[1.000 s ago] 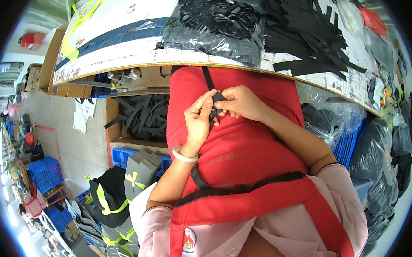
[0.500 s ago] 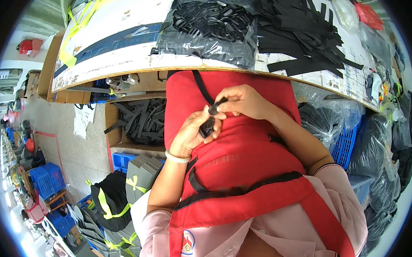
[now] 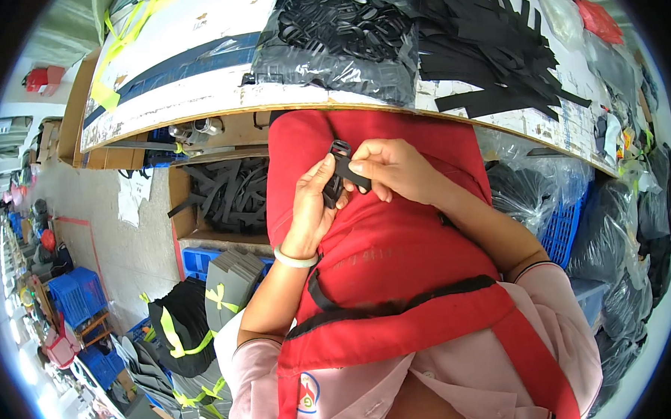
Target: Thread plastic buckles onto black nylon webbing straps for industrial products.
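Above my lap, my left hand (image 3: 314, 204) is closed round a black plastic buckle (image 3: 339, 147), whose slotted end sticks up past the thumb. More black pieces lie inside those fingers, partly hidden. Close beside it, my right hand (image 3: 395, 168) pinches a short black webbing strap (image 3: 355, 177) between thumb and fingers. The strap runs from the buckle down to the right; whether it passes through the slot, I cannot tell. A red apron (image 3: 383, 282) covers my lap beneath both hands.
On the white worktable (image 3: 181, 96) ahead lie a clear bag (image 3: 322, 79) of black buckles and a pile of black straps (image 3: 486, 60). A cardboard box (image 3: 179, 186) of straps stands left of my lap. To the right are a blue crate (image 3: 565, 229) and plastic bags (image 3: 614, 235).
The strap that stretched away toward the table is now pulled down to the right in my right hand. The buckle's slotted end has come into sight above my left thumb.
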Motion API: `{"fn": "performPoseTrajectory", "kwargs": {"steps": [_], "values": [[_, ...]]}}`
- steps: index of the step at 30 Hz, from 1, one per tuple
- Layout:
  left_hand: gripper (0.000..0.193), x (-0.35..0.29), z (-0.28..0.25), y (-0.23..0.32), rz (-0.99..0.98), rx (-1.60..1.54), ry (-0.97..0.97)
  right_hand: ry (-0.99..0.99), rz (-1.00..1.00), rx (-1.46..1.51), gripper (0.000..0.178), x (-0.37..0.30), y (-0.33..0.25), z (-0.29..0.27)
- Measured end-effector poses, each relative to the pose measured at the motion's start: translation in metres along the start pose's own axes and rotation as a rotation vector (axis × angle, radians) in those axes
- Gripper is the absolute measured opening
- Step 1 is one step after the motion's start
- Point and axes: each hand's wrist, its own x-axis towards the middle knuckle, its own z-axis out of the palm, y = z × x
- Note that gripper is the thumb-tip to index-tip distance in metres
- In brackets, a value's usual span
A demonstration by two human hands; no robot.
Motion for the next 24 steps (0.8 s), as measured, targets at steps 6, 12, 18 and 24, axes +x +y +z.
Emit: {"fn": "performPoseTrajectory", "kwargs": {"steps": [6,12,18,24], "values": [[0.017,-0.006,0.002,-0.005,0.194,0.293,0.006,0.008,0.049,0.288,0.021,0.003,0.014,0.001],[0.020,-0.008,0.009,-0.006,0.276,0.467,0.140,0.035,0.093,0.601,0.018,0.001,0.018,0.005],[0.021,0.003,0.003,-0.010,0.789,0.730,0.091,0.011,0.101,0.831,0.016,0.005,0.021,0.009],[0.020,0.004,0.004,-0.010,0.900,0.910,0.134,-0.024,0.089,0.915,0.018,0.007,0.029,0.006]]}}
